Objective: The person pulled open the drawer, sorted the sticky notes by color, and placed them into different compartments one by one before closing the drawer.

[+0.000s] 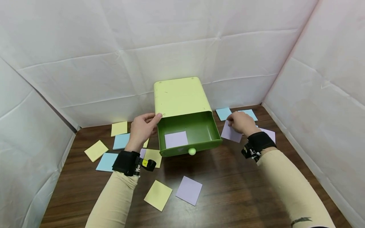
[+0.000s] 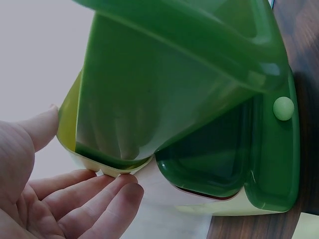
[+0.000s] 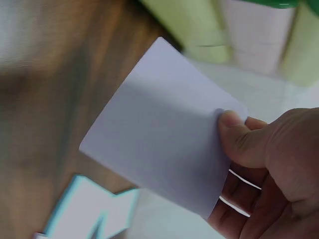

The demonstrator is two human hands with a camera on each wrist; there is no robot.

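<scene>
Thumb and fingers of the right hand (image 1: pixel 240 123) pinching one edge of a lilac note (image 1: pixel 231 134), thumb on top and fingers beneath, as the right wrist view shows (image 3: pixel 164 149). Note held just right of the open drawer (image 1: pixel 190 134), a corner pointing toward the drawer, sheet roughly flat and square, so no clear long axis. Wrist strapped in black, forearm in a beige sleeve running back toward the lower right. Left hand (image 1: pixel 141 128) with fingers straight and relaxed, tips resting against the left front corner of the pale green box (image 1: pixel 179 96); in the left wrist view the fingers (image 2: pixel 94 199) lie along the box's lower edge, thumb (image 2: pixel 42 127) at its side. Left forearm angled in from below. Drawer pulled out toward the person, round knob (image 1: pixel 192 151) at its front, long axis running front to back, another lilac note (image 1: pixel 176 139) lying flat inside. Yellow, blue and lilac notes scattered over the dark wooden table (image 1: pixel 228 190).
</scene>
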